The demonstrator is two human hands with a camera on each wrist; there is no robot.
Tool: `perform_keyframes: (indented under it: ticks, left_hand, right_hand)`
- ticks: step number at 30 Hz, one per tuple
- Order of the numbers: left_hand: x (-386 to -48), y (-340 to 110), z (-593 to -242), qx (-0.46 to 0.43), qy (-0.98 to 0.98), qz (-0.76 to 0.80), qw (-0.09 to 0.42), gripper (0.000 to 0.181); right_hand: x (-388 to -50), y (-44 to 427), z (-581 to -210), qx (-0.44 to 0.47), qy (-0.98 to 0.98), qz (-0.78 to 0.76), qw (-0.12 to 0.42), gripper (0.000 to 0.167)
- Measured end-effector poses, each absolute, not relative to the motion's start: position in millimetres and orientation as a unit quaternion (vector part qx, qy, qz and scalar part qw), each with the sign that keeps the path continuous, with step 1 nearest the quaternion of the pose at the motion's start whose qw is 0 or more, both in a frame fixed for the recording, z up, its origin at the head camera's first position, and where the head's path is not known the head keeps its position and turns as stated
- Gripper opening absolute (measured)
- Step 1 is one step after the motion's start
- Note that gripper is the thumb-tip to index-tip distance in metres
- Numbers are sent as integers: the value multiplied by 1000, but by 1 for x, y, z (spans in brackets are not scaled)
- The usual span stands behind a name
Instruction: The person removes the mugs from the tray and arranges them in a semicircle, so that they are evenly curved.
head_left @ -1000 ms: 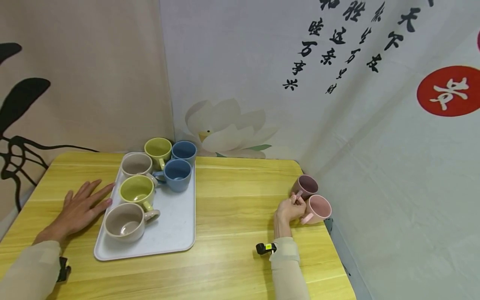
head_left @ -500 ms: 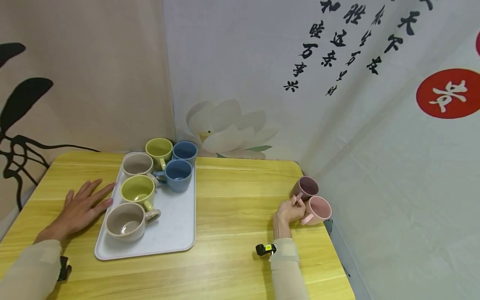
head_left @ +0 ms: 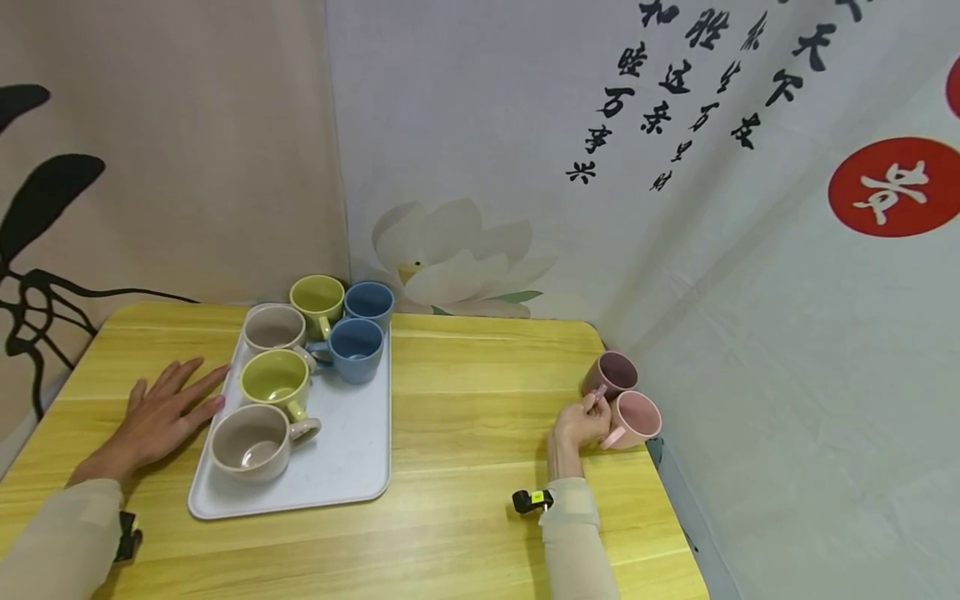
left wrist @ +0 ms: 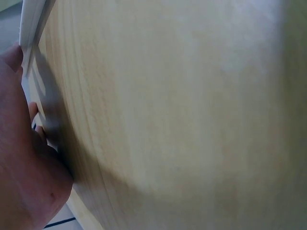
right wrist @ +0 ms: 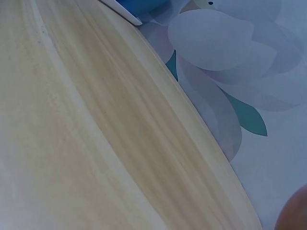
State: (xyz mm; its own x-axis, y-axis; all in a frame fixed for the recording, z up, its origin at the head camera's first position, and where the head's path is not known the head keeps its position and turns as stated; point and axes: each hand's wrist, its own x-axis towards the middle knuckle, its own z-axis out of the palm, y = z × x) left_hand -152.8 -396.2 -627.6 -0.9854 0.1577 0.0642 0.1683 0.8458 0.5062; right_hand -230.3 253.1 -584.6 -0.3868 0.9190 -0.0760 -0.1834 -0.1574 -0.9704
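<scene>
My left hand [head_left: 161,417] lies with straight, spread fingers at the left edge of the white tray [head_left: 345,479]; in the left wrist view the hand [left wrist: 29,158] touches the tray's rim [left wrist: 31,24]. At the table's right side, my right hand [head_left: 581,422] pinches the handle of the mauve mug [head_left: 612,374], which stands upright. Just in front of that mug is a pink mug [head_left: 637,418], its handle close to my fingers. Only a small, blurred part of the right hand [right wrist: 293,211] enters the right wrist view.
Upright on the tray stand two beige mugs [head_left: 250,446] [head_left: 274,329], two green mugs [head_left: 275,379] [head_left: 317,300] and two blue mugs [head_left: 356,352] [head_left: 369,302]. Bare wooden table [head_left: 465,417] lies between tray and right hand. Printed curtains [head_left: 480,150] hang behind and at the right.
</scene>
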Motion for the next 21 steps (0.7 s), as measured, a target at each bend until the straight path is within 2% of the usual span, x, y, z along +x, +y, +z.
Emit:
perform_keyframes:
  ticks: [9,21]
  left_hand:
    - [-154,-398,-628,-85,-960,-266,3,66]
    - [-154,-397,-631,-87,-961,-261,11,67]
  right_hand:
    - [-219,253,-589,-335,-519,671,409,30]
    - [-199,252,-582,-298,-572,670,369,49]
